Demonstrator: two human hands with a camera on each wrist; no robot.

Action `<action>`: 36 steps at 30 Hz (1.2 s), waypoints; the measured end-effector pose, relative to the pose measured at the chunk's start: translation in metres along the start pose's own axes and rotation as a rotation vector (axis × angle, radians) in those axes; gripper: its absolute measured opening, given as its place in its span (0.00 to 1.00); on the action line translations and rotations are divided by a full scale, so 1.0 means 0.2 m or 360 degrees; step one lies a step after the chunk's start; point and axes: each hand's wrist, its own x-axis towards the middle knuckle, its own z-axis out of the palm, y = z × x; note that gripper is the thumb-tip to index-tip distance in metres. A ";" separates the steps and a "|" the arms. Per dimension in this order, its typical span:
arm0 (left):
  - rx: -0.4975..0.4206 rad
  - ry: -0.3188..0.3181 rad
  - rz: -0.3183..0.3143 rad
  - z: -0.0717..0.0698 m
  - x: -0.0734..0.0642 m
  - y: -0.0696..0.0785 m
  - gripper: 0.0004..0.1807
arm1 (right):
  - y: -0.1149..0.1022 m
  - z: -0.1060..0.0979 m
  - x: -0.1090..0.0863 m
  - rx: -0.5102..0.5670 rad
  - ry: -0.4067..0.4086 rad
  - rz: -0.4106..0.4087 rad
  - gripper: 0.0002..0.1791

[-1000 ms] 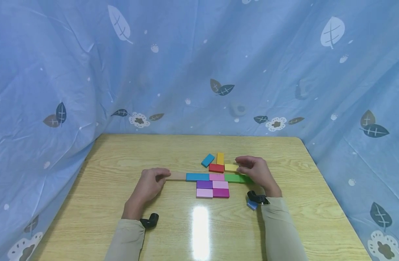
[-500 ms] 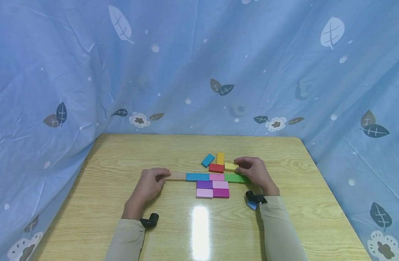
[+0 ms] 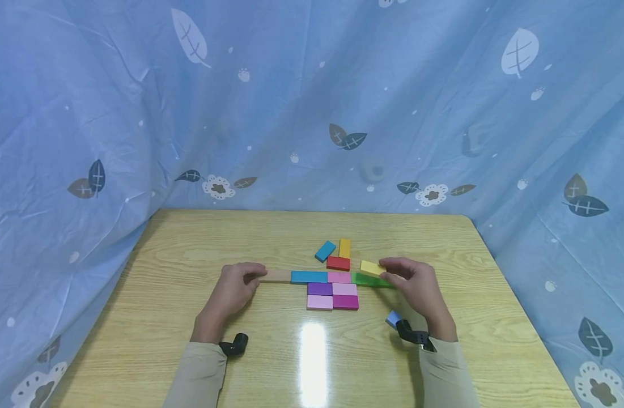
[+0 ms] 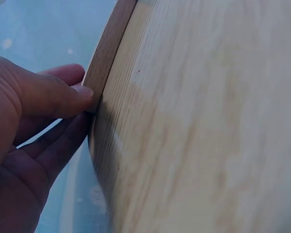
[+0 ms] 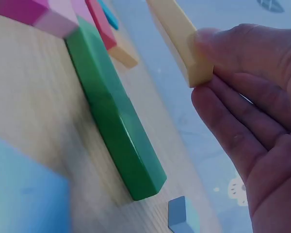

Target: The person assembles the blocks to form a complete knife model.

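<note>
At the left end of a row of flat blocks, my left hand point(image 3: 236, 288) pinches the end of a plain wooden block point(image 3: 278, 276); the left wrist view has the thumb on its near side. My right hand point(image 3: 416, 283) holds a yellow block point(image 3: 372, 268) by one end between thumb and fingers, raised off the table in the right wrist view. Under it, two green blocks point(image 5: 116, 116) lie end to end. A blue block point(image 3: 309, 276) and a pink block point(image 3: 339, 277) fill the middle of the row.
Purple point(image 3: 319, 289), pale pink and magenta point(image 3: 345, 302) blocks sit in front of the row. Behind it are a red block point(image 3: 338, 263), an orange block point(image 3: 344, 248) and a tilted blue one point(image 3: 325, 250). Another blue block point(image 3: 393, 318) lies by the right wrist.
My right hand has taken hold of the yellow block beside the red one, lifted it and moved right and nearer. The left hand stays put.
</note>
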 end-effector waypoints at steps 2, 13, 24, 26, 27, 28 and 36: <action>-0.0002 -0.0002 -0.0002 0.00 0.00 0.00 0.17 | -0.03 0.00 -0.05 0.0022 -0.0001 -0.0028 0.15; 0.0017 0.0004 0.0012 -0.01 0.00 0.00 0.17 | -0.18 0.10 -0.24 0.0150 -0.0056 -0.0195 0.15; 0.0016 0.0007 0.0016 0.00 0.00 0.00 0.16 | -0.31 0.26 -0.28 0.0161 -0.0195 -0.0341 0.17; 0.0010 0.0008 0.0017 0.00 0.00 0.00 0.16 | -0.31 0.30 -0.29 0.0150 -0.0199 -0.0370 0.17; 0.0006 0.0009 0.0015 0.01 0.00 0.00 0.16 | -0.32 0.31 -0.30 0.0146 -0.0202 -0.0381 0.17; 0.0003 0.0009 0.0014 0.01 0.00 0.00 0.17 | -0.32 0.33 -0.31 0.0149 -0.0209 -0.0388 0.16; -0.0001 0.0011 0.0007 0.01 0.00 0.00 0.16 | -0.29 0.45 -0.36 0.0037 -0.0249 -0.0439 0.15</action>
